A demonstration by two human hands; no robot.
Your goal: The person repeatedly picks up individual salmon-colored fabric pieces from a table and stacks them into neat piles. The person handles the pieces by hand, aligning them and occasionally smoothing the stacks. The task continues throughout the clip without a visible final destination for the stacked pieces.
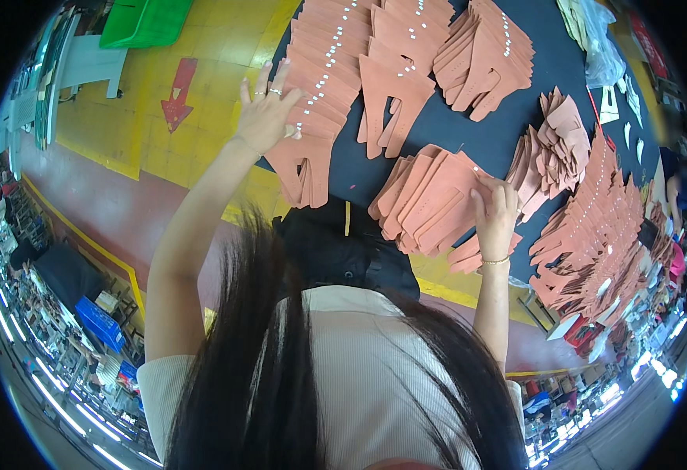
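Observation:
My left hand [264,117] lies with its fingers spread on the left edge of a long fanned stack of salmon-pink cut pieces [329,74], which look like leather. Small white stickers run in a line down this stack. A small pale bit shows at its fingertips; I cannot make out what it is. My right hand [498,210] is curled at the right edge of a shorter stack of the same pieces [433,200], thumb and fingers gripping its edge. Whether it grips one piece or several is hidden.
More fanned stacks [398,90] [486,59] lie on the dark table [551,66]. Crumpled pieces [560,145] and a large heap [594,235] are to the right. A clear plastic bag [602,51] sits at the far right. A green bin [143,22] stands far left.

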